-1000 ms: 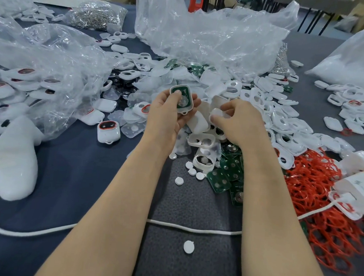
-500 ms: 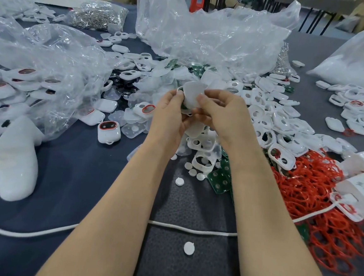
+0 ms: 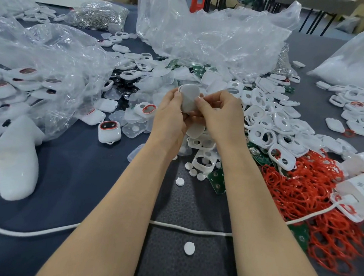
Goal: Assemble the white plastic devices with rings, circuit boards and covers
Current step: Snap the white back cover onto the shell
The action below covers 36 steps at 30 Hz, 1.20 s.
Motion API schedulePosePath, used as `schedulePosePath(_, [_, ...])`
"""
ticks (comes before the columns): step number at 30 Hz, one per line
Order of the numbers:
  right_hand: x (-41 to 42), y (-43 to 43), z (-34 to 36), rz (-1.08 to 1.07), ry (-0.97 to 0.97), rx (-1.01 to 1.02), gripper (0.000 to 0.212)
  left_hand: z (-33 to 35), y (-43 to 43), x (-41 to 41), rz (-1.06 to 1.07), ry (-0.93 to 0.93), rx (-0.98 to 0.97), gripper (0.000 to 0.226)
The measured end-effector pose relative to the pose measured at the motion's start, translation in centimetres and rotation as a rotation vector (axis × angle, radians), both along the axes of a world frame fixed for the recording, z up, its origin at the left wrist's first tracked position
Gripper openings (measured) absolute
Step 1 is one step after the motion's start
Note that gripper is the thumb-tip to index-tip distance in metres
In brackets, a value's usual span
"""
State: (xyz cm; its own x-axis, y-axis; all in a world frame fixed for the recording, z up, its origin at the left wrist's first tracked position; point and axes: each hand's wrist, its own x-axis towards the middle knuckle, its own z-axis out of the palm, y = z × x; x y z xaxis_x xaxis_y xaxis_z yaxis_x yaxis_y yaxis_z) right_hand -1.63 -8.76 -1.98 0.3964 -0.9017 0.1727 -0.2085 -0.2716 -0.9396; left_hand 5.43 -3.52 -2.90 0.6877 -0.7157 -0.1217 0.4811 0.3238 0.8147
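Holding one white device (image 3: 189, 98) up between both hands, a little toward 12 o'clock from the middle of the table (image 3: 66, 173). Curling the left hand (image 3: 170, 113) round its 9 o'clock edge, the right hand (image 3: 219, 114) round its 3 o'clock edge, right thumb pressing on the cover (image 3: 190, 91). Probably seating that cover, judging by the grip. Cannot tell whether ring and board are inside, with the seam hidden by fingers.

Could go wrong from here:
- Pressing one side only and leaving the cover cocked, with a gap on the other.
- Trapping a ring in the seam.
- Squeezing too hard and snapping a clip.
- Slipping from the thumbs into the loose shells (image 3: 264, 122) at 3 o'clock or the boards (image 3: 217, 180) at 5 o'clock, and getting lost among lookalikes.

Within reach: rings (image 3: 302, 189) at 4 o'clock.
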Motion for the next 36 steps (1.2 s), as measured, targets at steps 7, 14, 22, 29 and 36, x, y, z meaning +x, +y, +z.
schedulePosePath(7, [0.0,0.0,-0.1,0.018,-0.044,-0.022,0.010,-0.2,0.0,-0.2,-0.003,-0.087,0.002,0.026])
schedulePosePath(14, [-0.2,0.4,0.1,0.041,-0.067,-0.048,0.017,-0.1,0.2,-0.3,0.006,-0.152,0.052,0.027])
schedulePosePath(22, [-0.2,0.0,0.3,-0.020,-0.088,-0.065,0.006,-0.1,0.5,-0.4,-0.018,-0.254,0.034,0.021])
schedulePosePath(29, [-0.8,-0.7,0.3,0.081,-0.092,0.116,0.005,-0.4,0.6,-0.4,-0.063,-0.284,0.045,0.025])
schedulePosePath(36, [0.0,-0.3,0.2,0.015,-0.104,0.117,0.019,-0.2,0.7,-0.7,-0.058,-0.315,0.055,0.023])
